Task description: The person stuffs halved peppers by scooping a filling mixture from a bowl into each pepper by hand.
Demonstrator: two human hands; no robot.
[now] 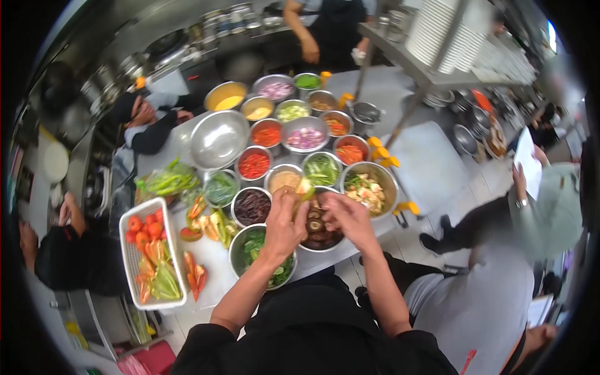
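Note:
My left hand (284, 226) is closed around a pale green-yellow piece of pepper (305, 188), which pokes up past the fingertips. Just right of it, my right hand (350, 220) has its fingers curled in; whether anything sits between them is hidden. Beneath both hands stands a steel bowl of dark brown mushrooms (317, 236), partly covered by them. Leafy greens (253, 244) fill a bowl by my left wrist. Cut pepper pieces (215, 226) lie on the table to the left, and split red peppers (195, 275) rest nearer me.
A white basket (127, 265) of tomatoes and peppers stands at the left. Several steel bowls of chopped vegetables crowd the middle, with a large bare bowl (219, 139) behind. A shelf post (400, 115) rises at right. Other people stand around the table, one close at my right.

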